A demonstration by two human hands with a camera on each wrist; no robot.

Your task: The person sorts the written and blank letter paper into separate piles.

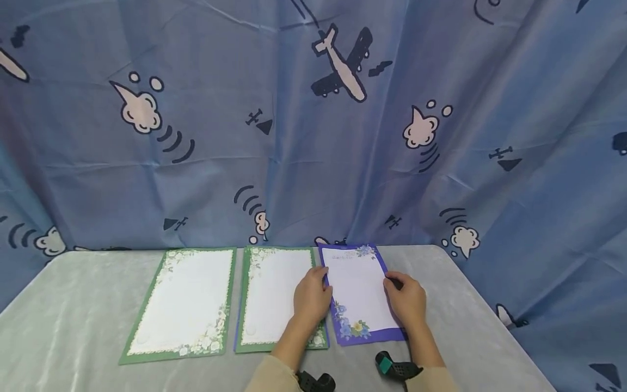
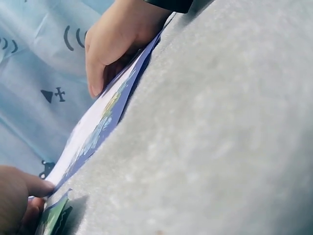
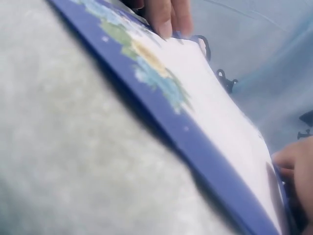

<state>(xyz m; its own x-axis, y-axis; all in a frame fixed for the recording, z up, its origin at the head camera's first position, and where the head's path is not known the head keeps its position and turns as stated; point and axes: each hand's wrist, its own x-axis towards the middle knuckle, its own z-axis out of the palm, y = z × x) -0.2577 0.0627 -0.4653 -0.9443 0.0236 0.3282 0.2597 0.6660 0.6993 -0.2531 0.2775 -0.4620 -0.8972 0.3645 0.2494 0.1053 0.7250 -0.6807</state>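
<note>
Purple-bordered paper [image 1: 356, 291] (blue flowers [image 1: 345, 330] at two corners): left grip [image 1: 312, 295] and right grip [image 1: 407, 299] pinch its opposite side edges.

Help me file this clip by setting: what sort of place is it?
Probably an indoor tabletop workspace: a patterned curtain hangs behind a cloth-covered table, with flowery papers on it.

Both the left sleeve [image 1: 274, 375] and the right sleeve [image 1: 432, 380] are showing plain beige fabric. On the left side, a black wrist device [image 1: 307, 381] with a rounded end is showing; on the right, a similar black wrist unit [image 1: 405, 371] is bearing a teal-green patch [image 1: 385, 364]
</note>
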